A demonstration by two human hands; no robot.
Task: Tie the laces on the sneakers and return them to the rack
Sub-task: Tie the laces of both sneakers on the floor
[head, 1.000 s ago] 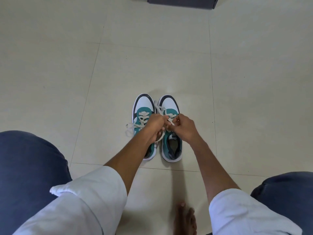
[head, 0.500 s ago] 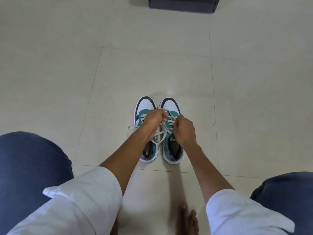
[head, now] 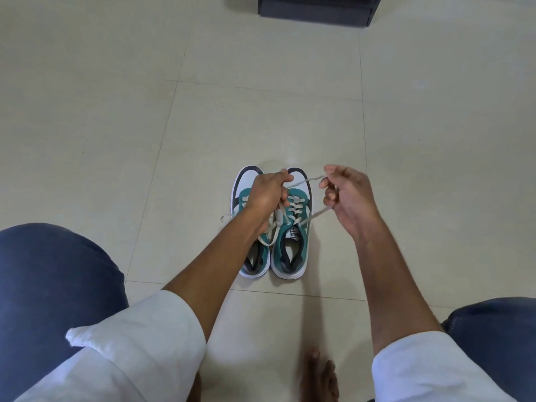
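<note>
Two teal, white and black sneakers stand side by side on the tiled floor, toes pointing away from me. The right sneaker (head: 293, 242) has its pale lace (head: 314, 214) pulled out to both sides. My left hand (head: 268, 195) hovers over the left sneaker (head: 249, 262) and pinches one end of that lace. My right hand (head: 346, 198) is raised to the right of the shoes, fingers closed on the other end. A loose lace end of the left sneaker trails to the left.
A dark box-like piece of furniture (head: 314, 10) stands at the far top edge. My blue-trousered knees (head: 52, 285) frame the lower corners, and a bare foot (head: 319, 375) rests at the bottom centre. Pale floor tiles (head: 261, 117) surround the shoes.
Both hands were together over the right sneaker's laces. They have drawn apart, the right hand moving out to the right, stretching the lace taut between them.
</note>
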